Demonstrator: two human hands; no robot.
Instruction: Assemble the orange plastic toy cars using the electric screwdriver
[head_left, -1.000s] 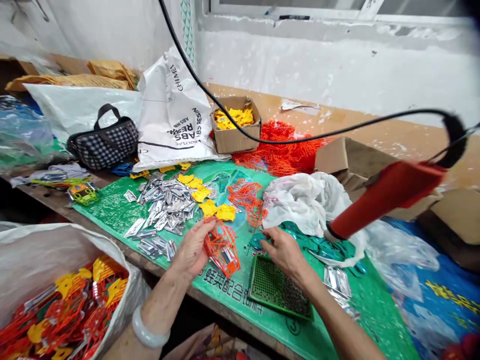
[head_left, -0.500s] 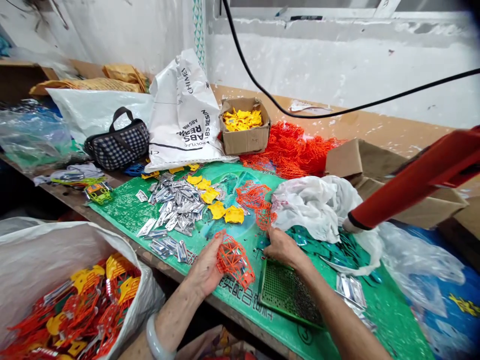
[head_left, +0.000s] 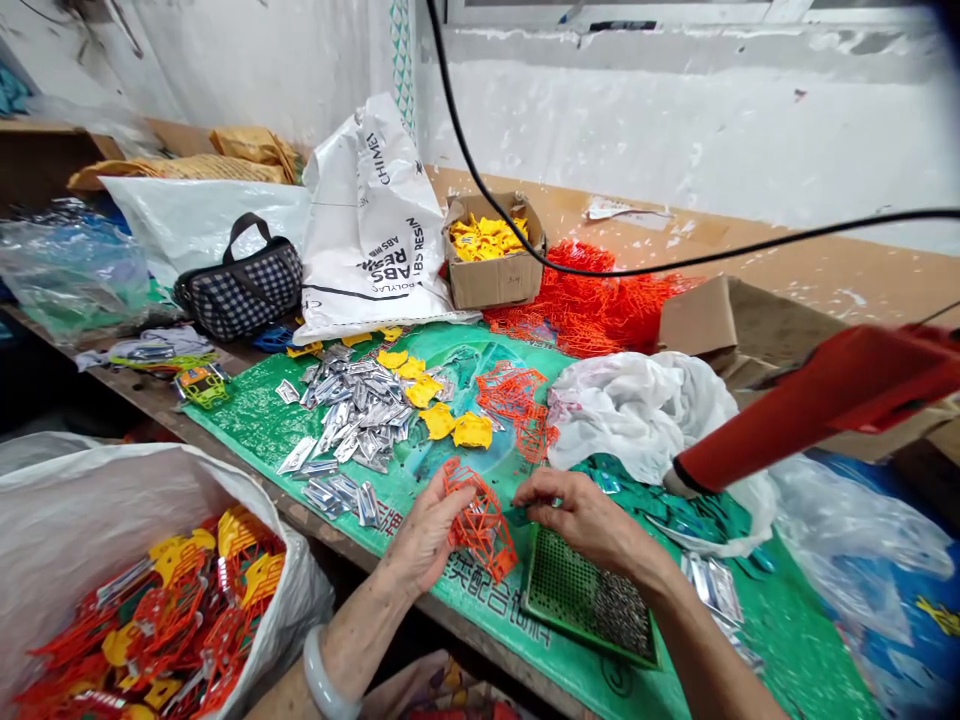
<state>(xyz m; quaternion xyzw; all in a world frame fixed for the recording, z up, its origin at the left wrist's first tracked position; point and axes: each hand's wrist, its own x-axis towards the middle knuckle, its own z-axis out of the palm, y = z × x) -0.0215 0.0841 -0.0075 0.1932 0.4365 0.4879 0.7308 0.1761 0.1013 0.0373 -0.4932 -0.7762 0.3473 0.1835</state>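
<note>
Over a green mat [head_left: 251, 405], the left hand [head_left: 421, 532] grips an orange plastic frame [head_left: 484, 525] by its left side; the right hand [head_left: 581, 512] has its fingertips bunched just beside it, near a green tray [head_left: 555, 578], and whether they pinch anything I cannot tell. Holding the frame steady, its openings uncovered by the thumb, should best serve fine fingerwork here.

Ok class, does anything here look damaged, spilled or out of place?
Yes: the wall looks damaged, its surface chipped and patchy below the window. The checked bag may be out of place, sitting among work materials. The silver pieces lie in a loose heap on the mat, though that need not be a spill.
</note>
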